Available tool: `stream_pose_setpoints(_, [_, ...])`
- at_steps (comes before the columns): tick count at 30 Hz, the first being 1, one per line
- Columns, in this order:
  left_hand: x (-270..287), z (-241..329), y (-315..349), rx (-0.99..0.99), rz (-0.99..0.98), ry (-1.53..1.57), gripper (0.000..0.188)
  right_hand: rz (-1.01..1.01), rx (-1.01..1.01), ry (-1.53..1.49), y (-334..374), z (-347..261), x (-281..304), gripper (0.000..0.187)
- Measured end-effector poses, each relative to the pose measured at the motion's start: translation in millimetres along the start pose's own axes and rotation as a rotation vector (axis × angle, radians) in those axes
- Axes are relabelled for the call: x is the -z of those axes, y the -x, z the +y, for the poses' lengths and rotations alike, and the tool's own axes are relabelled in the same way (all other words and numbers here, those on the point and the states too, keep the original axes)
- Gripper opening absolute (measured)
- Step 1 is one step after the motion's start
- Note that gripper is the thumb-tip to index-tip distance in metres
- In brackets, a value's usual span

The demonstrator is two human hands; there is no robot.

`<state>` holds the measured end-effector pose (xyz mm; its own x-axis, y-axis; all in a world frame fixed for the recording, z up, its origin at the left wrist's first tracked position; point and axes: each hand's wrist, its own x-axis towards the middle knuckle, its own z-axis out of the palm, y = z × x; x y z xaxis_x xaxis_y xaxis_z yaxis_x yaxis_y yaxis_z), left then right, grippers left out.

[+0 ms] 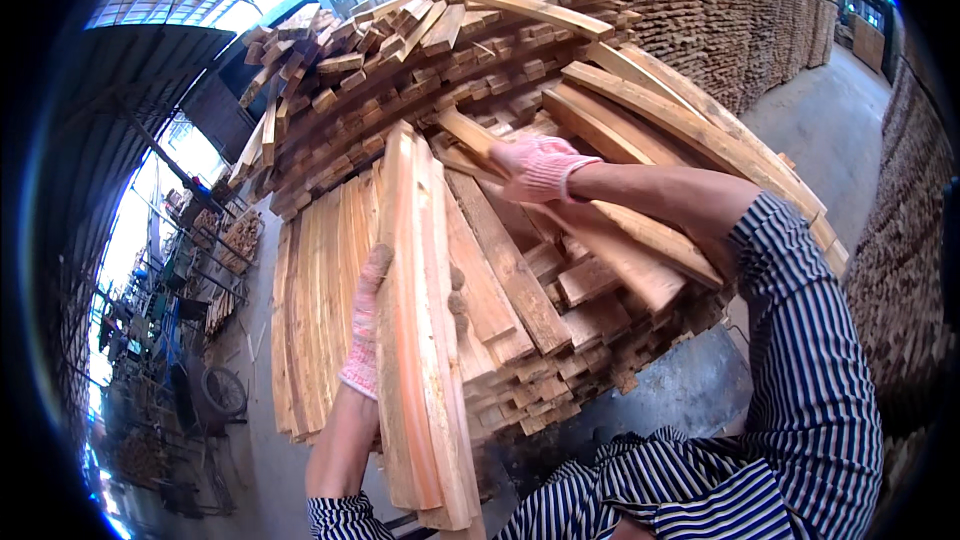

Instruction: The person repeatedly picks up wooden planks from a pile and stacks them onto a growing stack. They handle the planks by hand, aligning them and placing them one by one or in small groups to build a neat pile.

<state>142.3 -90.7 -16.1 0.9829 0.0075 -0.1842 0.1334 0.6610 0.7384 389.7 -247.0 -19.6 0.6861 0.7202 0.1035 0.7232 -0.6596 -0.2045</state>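
Note:
My left hand (366, 330), in a pink-and-white knit glove with a brown palm, is closed round a bundle of long sawn planks (412, 340). Its thumb lies along their left side and its fingertips show on the right. The bundle tilts up above the stack, its near ends toward me. My right hand (540, 165), gloved alike, grips a wooden plank (466, 131) near its far end, over the pile. That plank and hand are slightly smeared by motion, and the right fingers are partly hidden.
Left of the bundle, planks lie side by side in a neat row (318, 310). Loose, crossed planks (650, 130) lie to the right, and short pieces (400, 25) are heaped at the back. Tall lumber stacks (740, 30) stand behind. A wheel (224, 391) stands at left.

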Motion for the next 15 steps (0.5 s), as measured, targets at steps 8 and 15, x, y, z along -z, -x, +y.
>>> stream_pose_setpoints(8, [45.4,14.4,12.7,-0.133,0.015,-0.022,0.087,-0.023,-0.101,-0.188,44.9,28.2,-8.5,0.074])
stream_pose_setpoints(15, [53.0,20.9,19.0,-0.131,0.112,0.025,0.078,-0.02,-0.244,-0.132,-7.3,68.5,-28.2,0.078])
